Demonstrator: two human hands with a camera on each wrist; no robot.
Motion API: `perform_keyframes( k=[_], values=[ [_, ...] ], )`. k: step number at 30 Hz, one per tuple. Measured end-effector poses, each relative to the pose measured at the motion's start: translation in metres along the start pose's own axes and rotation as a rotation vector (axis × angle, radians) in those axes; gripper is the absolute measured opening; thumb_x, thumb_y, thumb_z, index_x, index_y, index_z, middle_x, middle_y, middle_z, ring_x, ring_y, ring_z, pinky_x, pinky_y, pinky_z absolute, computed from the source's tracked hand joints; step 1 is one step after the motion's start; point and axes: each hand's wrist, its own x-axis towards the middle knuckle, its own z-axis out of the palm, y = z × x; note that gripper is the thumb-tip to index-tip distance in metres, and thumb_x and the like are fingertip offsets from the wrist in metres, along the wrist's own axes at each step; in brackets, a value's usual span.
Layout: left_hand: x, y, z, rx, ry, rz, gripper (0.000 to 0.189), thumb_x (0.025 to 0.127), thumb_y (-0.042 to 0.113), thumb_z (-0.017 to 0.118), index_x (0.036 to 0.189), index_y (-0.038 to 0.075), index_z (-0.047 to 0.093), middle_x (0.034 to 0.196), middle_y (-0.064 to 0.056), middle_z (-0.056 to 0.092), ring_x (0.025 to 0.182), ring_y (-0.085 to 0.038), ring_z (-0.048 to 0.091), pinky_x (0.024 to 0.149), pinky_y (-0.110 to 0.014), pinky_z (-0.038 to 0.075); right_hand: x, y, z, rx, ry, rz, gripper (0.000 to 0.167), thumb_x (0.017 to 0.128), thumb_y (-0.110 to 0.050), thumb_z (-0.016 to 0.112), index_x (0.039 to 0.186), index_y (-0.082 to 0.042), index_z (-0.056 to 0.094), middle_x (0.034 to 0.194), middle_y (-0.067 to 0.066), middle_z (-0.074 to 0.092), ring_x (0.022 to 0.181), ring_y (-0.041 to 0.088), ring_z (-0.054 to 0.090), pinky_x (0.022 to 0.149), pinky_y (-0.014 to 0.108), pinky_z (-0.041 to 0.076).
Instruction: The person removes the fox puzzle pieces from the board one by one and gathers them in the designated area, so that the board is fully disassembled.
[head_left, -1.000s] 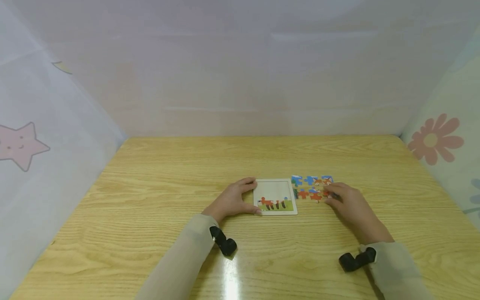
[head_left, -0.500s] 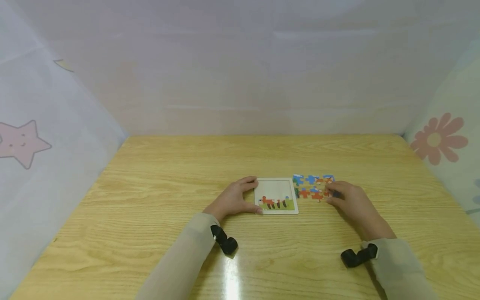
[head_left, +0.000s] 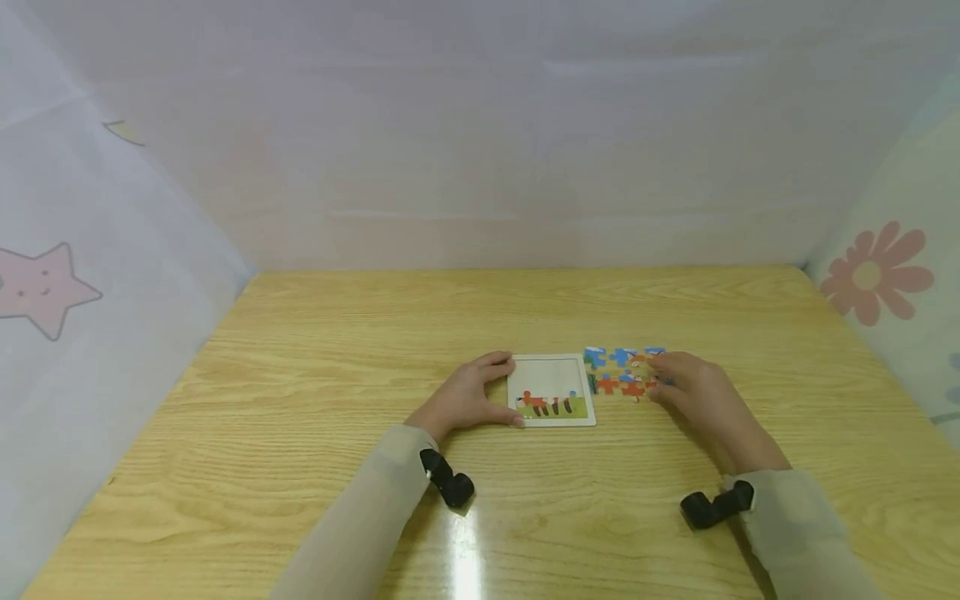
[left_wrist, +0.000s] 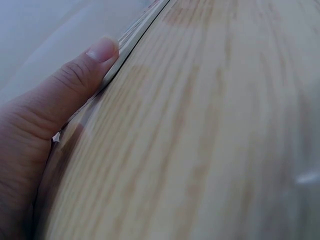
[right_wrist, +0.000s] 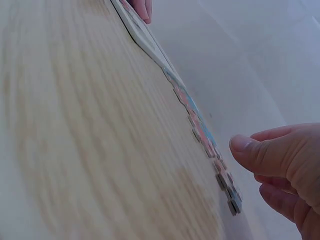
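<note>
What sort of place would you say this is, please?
Probably a small play or filming corner: a wood-grain table, pale sheeting behind and beside it, printed with a star and a flower, and a jigsaw tray.

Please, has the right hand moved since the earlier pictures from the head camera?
Yes, slightly: judged against the puzzle frame in the head view, the right hand has shifted toward the wooden table's far edge.

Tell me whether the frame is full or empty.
Partly full: in the head view, the frame has pieces along its near side; the rest is bare.
</note>
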Motion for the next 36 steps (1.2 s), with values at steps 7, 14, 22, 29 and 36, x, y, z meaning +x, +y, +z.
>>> perform_keyframes(
  k=[7,14,22,29,36],
  values=[
    [0.000,0.001,0.000,-0.002,0.003,-0.003,0.092,0.064,0.049,0.080,0.139,0.011,0.043,0.149,0.003,0.032,0.137,-0.020,0.028,0.110,-0.038,0.028,0.006,-0.016,0.008,0.040,0.066,-0.120,0.039,0.082,-0.008,0.069,0.118,0.004,0.060,0.120,0.025,0.057,0.111,0.043,0.051,0.091,0.055,0.043],
    [0.000,0.001,0.000,-0.007,0.003,0.003,0.092,0.064,0.049,0.080,0.139,0.010,0.044,0.149,0.002,0.032,0.137,-0.021,0.028,0.110,-0.038,0.028,0.015,-0.028,0.021,0.055,0.088,-0.202,0.038,0.078,-0.006,0.072,0.114,0.004,0.063,0.116,0.025,0.059,0.107,0.041,0.055,0.083,0.049,0.050],
    [0.000,0.000,0.000,0.003,0.005,0.015,0.093,0.064,0.052,0.080,0.139,0.010,0.043,0.149,0.001,0.033,0.137,-0.022,0.028,0.110,-0.038,0.028,0.024,-0.043,0.032,0.100,0.053,-0.265,0.038,0.079,-0.007,0.072,0.114,0.005,0.063,0.115,0.022,0.061,0.106,0.038,0.057,0.079,0.044,0.053],
    [0.001,-0.001,0.001,-0.013,0.002,0.001,0.094,0.063,0.053,0.079,0.139,0.012,0.044,0.149,0.003,0.032,0.137,-0.021,0.028,0.109,-0.038,0.029,0.033,-0.065,0.047,0.067,-0.025,-0.272,0.039,0.082,-0.013,0.070,0.118,0.000,0.062,0.118,0.017,0.061,0.114,0.037,0.053,0.094,0.052,0.042],
    [0.001,-0.002,0.002,-0.011,0.006,0.007,0.094,0.063,0.055,0.078,0.139,0.013,0.044,0.149,0.004,0.032,0.137,-0.020,0.028,0.109,-0.038,0.029,0.040,-0.079,0.062,0.050,-0.106,-0.319,0.036,0.086,-0.016,0.066,0.119,-0.003,0.062,0.121,0.015,0.060,0.114,0.033,0.054,0.093,0.049,0.044]
  ],
)
